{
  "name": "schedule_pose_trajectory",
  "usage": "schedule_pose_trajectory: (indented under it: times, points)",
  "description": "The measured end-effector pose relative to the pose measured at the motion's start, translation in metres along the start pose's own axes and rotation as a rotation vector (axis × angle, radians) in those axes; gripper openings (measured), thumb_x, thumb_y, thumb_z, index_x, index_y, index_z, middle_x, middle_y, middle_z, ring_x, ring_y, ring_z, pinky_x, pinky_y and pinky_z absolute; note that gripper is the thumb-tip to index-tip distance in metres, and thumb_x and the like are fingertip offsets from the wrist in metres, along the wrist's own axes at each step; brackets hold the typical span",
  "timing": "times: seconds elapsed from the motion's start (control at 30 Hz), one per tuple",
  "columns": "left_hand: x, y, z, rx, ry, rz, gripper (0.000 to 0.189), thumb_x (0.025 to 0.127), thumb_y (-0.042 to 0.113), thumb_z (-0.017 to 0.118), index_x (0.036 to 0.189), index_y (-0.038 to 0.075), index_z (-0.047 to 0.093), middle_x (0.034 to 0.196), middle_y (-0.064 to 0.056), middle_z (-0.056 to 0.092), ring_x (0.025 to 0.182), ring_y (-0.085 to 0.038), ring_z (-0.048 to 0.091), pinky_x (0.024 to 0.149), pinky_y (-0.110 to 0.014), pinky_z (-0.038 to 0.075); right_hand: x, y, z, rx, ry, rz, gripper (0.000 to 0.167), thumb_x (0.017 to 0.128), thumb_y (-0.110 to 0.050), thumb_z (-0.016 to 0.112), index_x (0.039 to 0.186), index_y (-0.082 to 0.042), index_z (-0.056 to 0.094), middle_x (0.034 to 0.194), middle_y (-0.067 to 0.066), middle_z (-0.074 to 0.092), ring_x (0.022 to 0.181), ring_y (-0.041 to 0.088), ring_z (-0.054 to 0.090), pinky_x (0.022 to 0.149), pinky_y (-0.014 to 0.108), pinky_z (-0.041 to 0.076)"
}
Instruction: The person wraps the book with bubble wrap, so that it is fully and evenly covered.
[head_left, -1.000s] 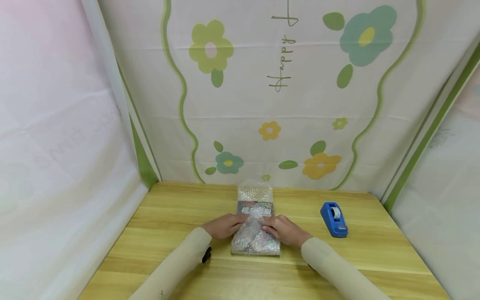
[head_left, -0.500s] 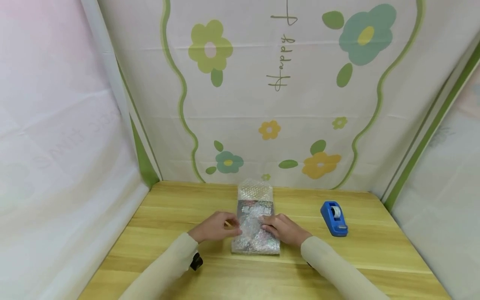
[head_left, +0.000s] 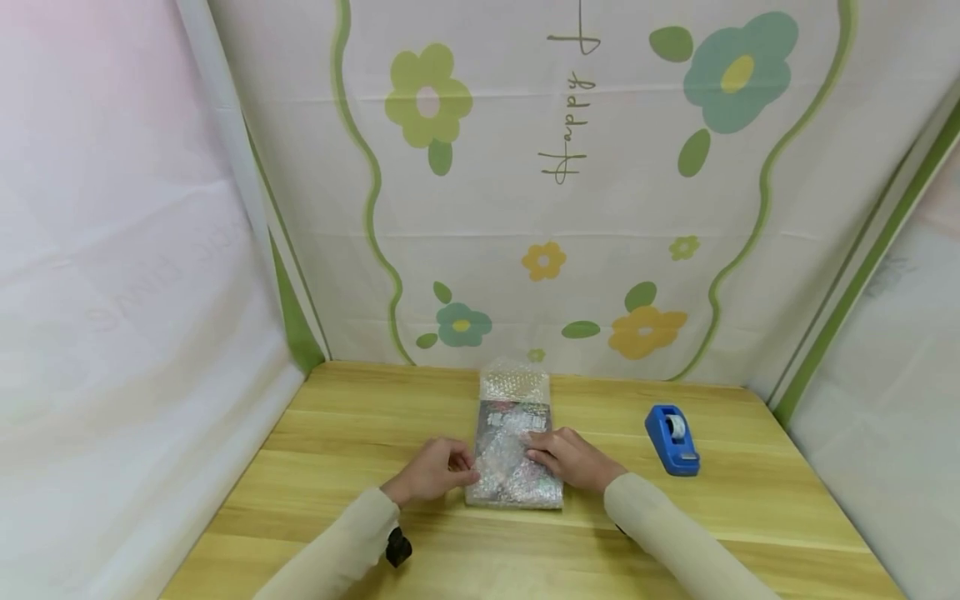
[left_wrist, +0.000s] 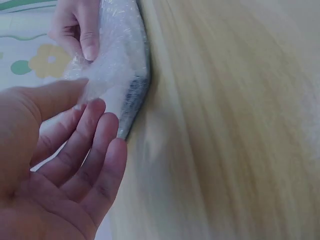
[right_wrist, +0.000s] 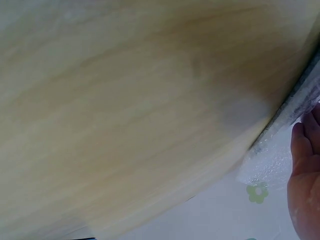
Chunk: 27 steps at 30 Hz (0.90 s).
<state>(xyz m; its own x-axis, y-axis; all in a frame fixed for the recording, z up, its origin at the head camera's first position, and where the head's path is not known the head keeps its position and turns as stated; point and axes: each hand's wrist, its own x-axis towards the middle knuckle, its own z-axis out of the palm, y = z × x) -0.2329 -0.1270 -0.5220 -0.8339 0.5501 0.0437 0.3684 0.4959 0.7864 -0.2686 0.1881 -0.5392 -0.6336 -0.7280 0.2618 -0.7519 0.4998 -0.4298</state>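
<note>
A flat dark package, possibly a book with pale lettering, lies on the table wrapped in clear bubble wrap (head_left: 515, 385). Its dark printed face (head_left: 492, 433) shows through. My left hand (head_left: 431, 471) is at the wrap's left edge. In the left wrist view, thumb and forefinger pinch a thin flap of bubble wrap (left_wrist: 107, 75), while the other fingers lie loosely bent. From the right side, my right hand (head_left: 573, 458) rests on top of the wrap, its fingers pressing it down. Only part of that hand shows in the right wrist view, beside the package edge.
A blue tape dispenser (head_left: 672, 440) with a roll of clear tape stands to the right on the wooden table (head_left: 330, 433). A white flower-printed cloth (head_left: 480, 200) hangs behind the table, with more cloth at both sides.
My left hand has come off the middle of the wrap, moving left and nearer to me, and now pinches the wrap at its left edge. The right hand stays in place.
</note>
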Motion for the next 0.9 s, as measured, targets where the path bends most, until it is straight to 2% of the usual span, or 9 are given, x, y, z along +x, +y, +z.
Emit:
schedule_pose_trajectory:
  times: [0.17,0.27,0.37,0.43,0.5,0.6,0.67,0.77,0.9]
  points:
    - [-0.001,-0.005,0.006,0.007,0.043,0.008,0.007,0.096,0.011,0.078,0.092,0.007,0.073,0.085,-0.001,0.072,0.075,-0.004,0.061,0.068,-0.02,0.055,0.0,0.0,0.001,-0.007,0.003,0.006,0.032,0.108,-0.014,0.06,0.136,-0.003,0.07,0.121,0.017,0.078,0.07,-0.001,0.067,0.072,0.023,0.056]
    - [-0.003,-0.004,0.008,0.046,0.068,0.019,0.008,0.096,0.009,0.077,0.09,0.006,0.073,0.083,-0.002,0.072,0.072,-0.004,0.06,0.065,-0.019,0.053,0.001,-0.001,0.003,-0.047,0.017,-0.01,0.032,0.108,-0.013,0.061,0.136,-0.001,0.07,0.129,0.02,0.075,0.087,0.012,0.078,0.081,0.028,0.063]
    - [-0.004,-0.001,0.01,0.113,0.101,0.029,0.011,0.095,0.012,0.078,0.088,0.007,0.071,0.082,-0.001,0.07,0.071,-0.004,0.059,0.064,-0.019,0.053,0.002,-0.002,0.004,-0.096,0.033,-0.033,0.035,0.106,-0.012,0.063,0.138,0.001,0.068,0.136,0.022,0.071,0.106,0.026,0.079,0.092,0.035,0.064]
    - [-0.005,0.003,0.011,0.184,0.134,0.029,0.014,0.094,0.014,0.08,0.089,0.007,0.07,0.084,-0.003,0.07,0.074,-0.008,0.06,0.066,-0.022,0.053,0.002,-0.003,0.004,-0.12,0.037,-0.044,0.035,0.106,-0.011,0.064,0.139,0.002,0.067,0.137,0.023,0.07,0.113,0.032,0.076,0.095,0.038,0.063]
    - [-0.005,0.01,0.013,0.294,0.179,0.046,0.016,0.093,0.016,0.081,0.097,0.004,0.072,0.092,-0.007,0.073,0.082,-0.014,0.065,0.073,-0.028,0.058,0.002,-0.004,0.004,-0.134,0.04,-0.048,0.036,0.106,-0.011,0.064,0.138,0.003,0.067,0.137,0.023,0.07,0.117,0.036,0.074,0.097,0.038,0.063]
    - [-0.004,0.022,0.019,0.515,0.242,0.105,0.034,0.094,0.02,0.08,0.117,-0.003,0.072,0.113,-0.016,0.075,0.104,-0.028,0.071,0.09,-0.039,0.062,0.001,-0.004,0.005,-0.156,0.046,-0.041,0.035,0.105,-0.011,0.064,0.137,0.003,0.068,0.137,0.023,0.07,0.119,0.038,0.073,0.098,0.037,0.062]
    - [-0.004,0.031,0.026,0.659,0.255,0.155,0.049,0.096,0.025,0.077,0.133,-0.006,0.067,0.131,-0.02,0.071,0.123,-0.033,0.068,0.106,-0.044,0.058,0.001,-0.004,0.005,-0.169,0.052,-0.038,0.034,0.106,-0.011,0.064,0.136,0.002,0.069,0.136,0.023,0.07,0.117,0.036,0.074,0.098,0.036,0.062]
    - [-0.004,0.043,0.041,0.802,0.196,0.207,0.065,0.102,0.034,0.069,0.148,-0.009,0.054,0.152,-0.024,0.058,0.143,-0.035,0.057,0.12,-0.048,0.047,0.002,-0.003,0.006,-0.178,0.062,-0.054,0.033,0.105,-0.011,0.064,0.135,0.003,0.07,0.134,0.023,0.072,0.112,0.034,0.077,0.095,0.036,0.063]
    - [-0.005,0.052,0.061,0.828,0.048,0.196,0.075,0.11,0.044,0.051,0.161,-0.008,0.034,0.17,-0.025,0.032,0.16,-0.038,0.033,0.128,-0.053,0.035,0.003,-0.003,0.007,-0.171,0.063,-0.072,0.033,0.105,-0.009,0.065,0.135,0.004,0.069,0.132,0.023,0.072,0.111,0.033,0.077,0.094,0.038,0.064]
